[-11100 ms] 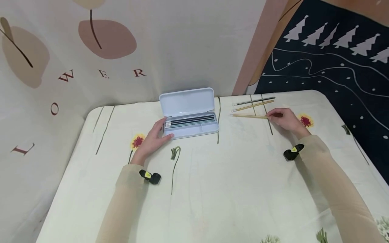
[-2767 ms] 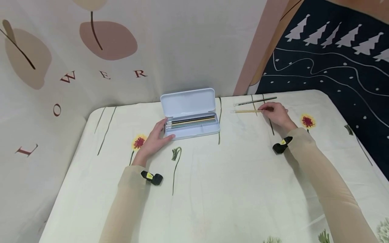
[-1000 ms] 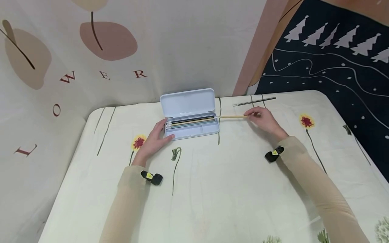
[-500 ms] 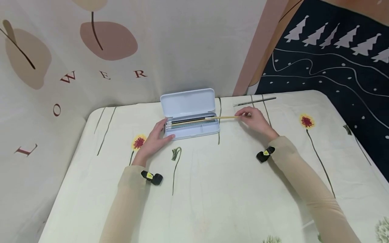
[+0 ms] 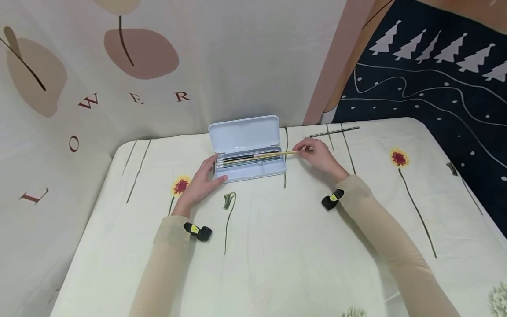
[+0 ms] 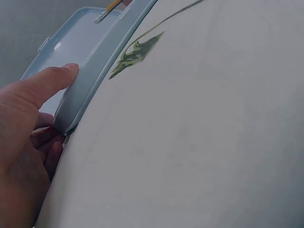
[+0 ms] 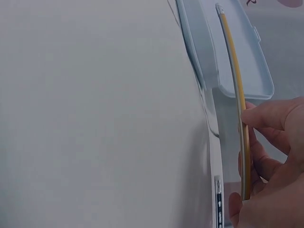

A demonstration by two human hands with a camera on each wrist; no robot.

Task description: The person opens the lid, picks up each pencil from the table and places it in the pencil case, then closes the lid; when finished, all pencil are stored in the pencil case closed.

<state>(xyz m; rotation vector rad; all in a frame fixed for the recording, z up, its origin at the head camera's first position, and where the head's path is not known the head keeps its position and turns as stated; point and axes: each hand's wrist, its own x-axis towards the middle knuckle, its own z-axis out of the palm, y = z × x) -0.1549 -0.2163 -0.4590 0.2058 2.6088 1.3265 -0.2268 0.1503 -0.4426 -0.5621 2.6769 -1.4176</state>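
A light-blue pencil case stands with its lid raised at the back of the table. Several pencils, black, yellow and teal, lie side by side in its long compartment, eraser ends to the left. My left hand grips the case's left end, thumb over the front rim and fingers around the end wall. Between thumb and fingertips my right hand pinches a yellow pencil near its far end. The pencil's white eraser end points left and overlaps the stored pencils in the head view.
A black pencil lies on the table behind my right hand. The white cloth has printed flowers and stems. A pale printed curtain hangs right behind the case, and a dark tree-patterned cloth at the right.
Over eleven seconds, one yellow pencil has gone into the case. During the last second, my right hand has brought another yellow pencil leftward over it. The left hand keeps its place.
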